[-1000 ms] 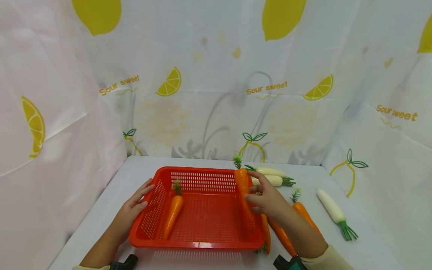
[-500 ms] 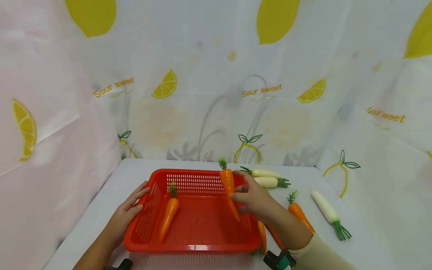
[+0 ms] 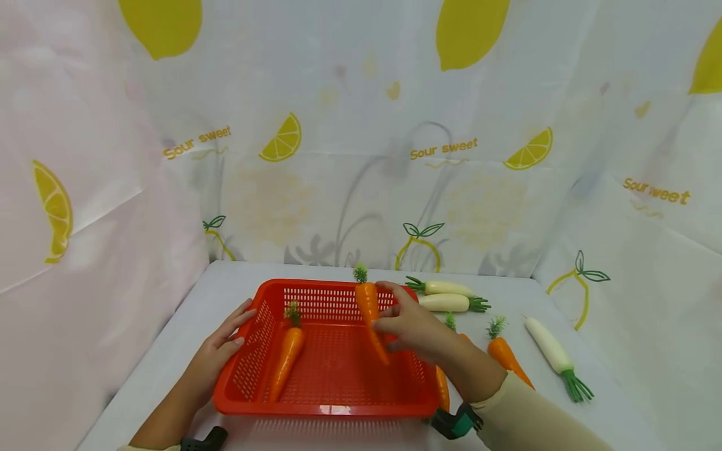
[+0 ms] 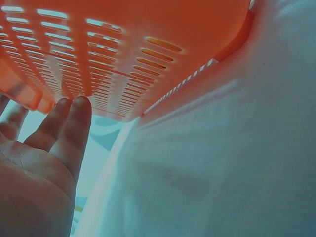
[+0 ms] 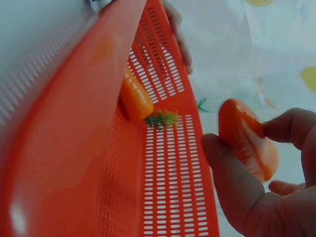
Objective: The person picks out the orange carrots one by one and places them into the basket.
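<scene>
My right hand (image 3: 414,326) holds a carrot (image 3: 368,307) with a green tuft over the right half of a red plastic basket (image 3: 327,410). The carrot's narrow end points down into the basket. In the right wrist view, thumb and fingers pinch this carrot (image 5: 244,140) from both sides. My left hand (image 3: 217,351) rests against the basket's left side, fingertips at the rim. In the left wrist view, its fingers (image 4: 71,133) lie nearly straight against the slotted wall. Another carrot (image 3: 289,360) lies inside the basket along the left, tuft toward the back.
Two white radishes (image 3: 445,303) with green tops lie behind the basket's right corner. Further right are a carrot (image 3: 504,357) and another white radish (image 3: 549,344). More carrots (image 3: 442,385) lie close by the basket's right side, partly hidden by my right arm. Lemon-printed cloth surrounds the table.
My right hand has carried the carrot leftward, from the basket's right wall to further over its inside. The left hand stays at the left rim.
</scene>
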`<state>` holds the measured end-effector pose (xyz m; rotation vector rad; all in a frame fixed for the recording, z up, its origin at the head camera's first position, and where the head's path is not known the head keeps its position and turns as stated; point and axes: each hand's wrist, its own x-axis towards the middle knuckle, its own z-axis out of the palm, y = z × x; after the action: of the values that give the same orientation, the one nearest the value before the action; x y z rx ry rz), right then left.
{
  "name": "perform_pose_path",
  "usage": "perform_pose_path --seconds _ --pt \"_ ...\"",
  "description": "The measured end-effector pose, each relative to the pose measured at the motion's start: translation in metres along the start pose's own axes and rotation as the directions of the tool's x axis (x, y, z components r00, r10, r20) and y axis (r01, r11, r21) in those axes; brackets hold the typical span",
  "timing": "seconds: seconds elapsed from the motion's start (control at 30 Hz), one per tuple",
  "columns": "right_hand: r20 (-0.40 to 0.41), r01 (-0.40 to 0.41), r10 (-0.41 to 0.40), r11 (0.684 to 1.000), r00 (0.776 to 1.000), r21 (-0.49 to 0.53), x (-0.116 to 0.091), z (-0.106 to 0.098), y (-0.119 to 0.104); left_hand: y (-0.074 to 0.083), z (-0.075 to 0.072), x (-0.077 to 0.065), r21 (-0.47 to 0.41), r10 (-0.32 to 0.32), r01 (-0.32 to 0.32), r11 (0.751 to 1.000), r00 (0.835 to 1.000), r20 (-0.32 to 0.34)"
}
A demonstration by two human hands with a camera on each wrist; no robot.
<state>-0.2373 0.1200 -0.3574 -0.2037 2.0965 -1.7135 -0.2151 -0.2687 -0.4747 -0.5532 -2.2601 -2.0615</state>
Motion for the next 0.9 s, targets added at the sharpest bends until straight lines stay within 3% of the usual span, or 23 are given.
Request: perform_pose_path --seconds 0.63,0.9 --pt "0.131 -0.021 0.022 1.000 0.991 -0.010 0.026 0.019 -0.003 -0.001 -0.002 -0.002 0.018 0.018 -0.018 1.000 1.000 -0.003" --pt "0.148 -0.042 0.046 0.999 0.988 -0.029 0.037 0.032 -0.004 -0.001 -0.001 -0.001 0.032 0.023 -0.023 0.999 1.000 0.000"
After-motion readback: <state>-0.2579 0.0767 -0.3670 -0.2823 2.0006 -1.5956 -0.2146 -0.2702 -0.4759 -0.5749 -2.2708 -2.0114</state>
